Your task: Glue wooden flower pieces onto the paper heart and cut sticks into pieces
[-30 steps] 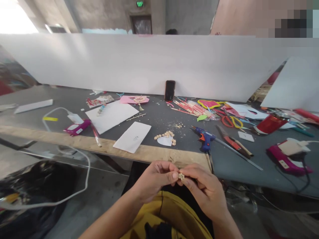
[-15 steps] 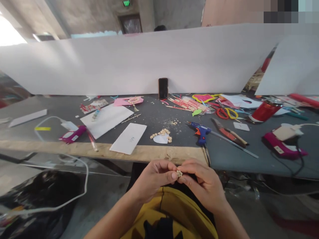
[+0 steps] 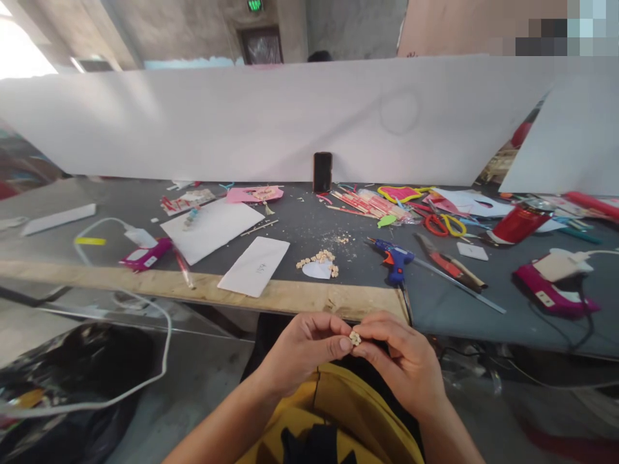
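Between the fingertips of both hands is a small pale flower-shaped piece, made of little round bits. My left hand pinches it from the left with thumb and forefinger. On the other side, my right hand grips its edge the same way. Both hands are in front of the table edge, over the lap. Beyond them on the table lies a white paper shape with a rounded edge. Several similar pale pieces are clustered along its upper and right sides, and crumbs are scattered behind.
A blue glue gun lies right of the pale pieces, near a grey stick and a cutter. Scissors, a red can and power strips are farther right. White cards lie left; a phone stands at the back.
The view has shifted slightly, so the table things appear a little farther right. Both hands keep hold of the small flower-shaped piece in nearly the same pose.
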`<state>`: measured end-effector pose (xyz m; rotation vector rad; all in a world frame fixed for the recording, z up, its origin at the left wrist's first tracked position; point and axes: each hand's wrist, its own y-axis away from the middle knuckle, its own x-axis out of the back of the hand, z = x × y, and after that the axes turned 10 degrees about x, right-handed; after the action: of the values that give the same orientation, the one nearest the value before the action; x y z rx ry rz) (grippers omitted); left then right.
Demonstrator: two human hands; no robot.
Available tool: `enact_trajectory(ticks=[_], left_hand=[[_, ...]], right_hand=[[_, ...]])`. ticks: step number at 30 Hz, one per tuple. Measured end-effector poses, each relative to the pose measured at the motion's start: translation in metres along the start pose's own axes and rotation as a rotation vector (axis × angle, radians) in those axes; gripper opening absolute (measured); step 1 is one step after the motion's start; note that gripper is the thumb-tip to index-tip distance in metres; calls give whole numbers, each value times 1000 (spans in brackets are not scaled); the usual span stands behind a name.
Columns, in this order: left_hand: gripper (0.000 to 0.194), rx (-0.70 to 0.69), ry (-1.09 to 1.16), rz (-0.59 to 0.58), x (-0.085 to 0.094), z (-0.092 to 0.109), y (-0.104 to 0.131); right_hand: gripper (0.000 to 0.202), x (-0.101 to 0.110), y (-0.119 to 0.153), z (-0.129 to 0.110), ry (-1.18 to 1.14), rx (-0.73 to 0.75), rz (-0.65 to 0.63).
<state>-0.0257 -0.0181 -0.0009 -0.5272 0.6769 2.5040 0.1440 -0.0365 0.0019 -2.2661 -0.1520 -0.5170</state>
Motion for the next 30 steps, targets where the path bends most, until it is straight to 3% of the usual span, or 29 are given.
enact_trajectory(ticks=[20,24,30], left_hand=[[22,-37,-13,36,0,-3,5],[22,-30,-18,11,2,-3,6],[18,-33,-29,-26,4,-3,6]], right_hand=[[14,-4,6,0,-33,-53,-24],[24,-3,7,0,-40,-59,-55],[20,-4,5,-2,-32,-57,-59]])
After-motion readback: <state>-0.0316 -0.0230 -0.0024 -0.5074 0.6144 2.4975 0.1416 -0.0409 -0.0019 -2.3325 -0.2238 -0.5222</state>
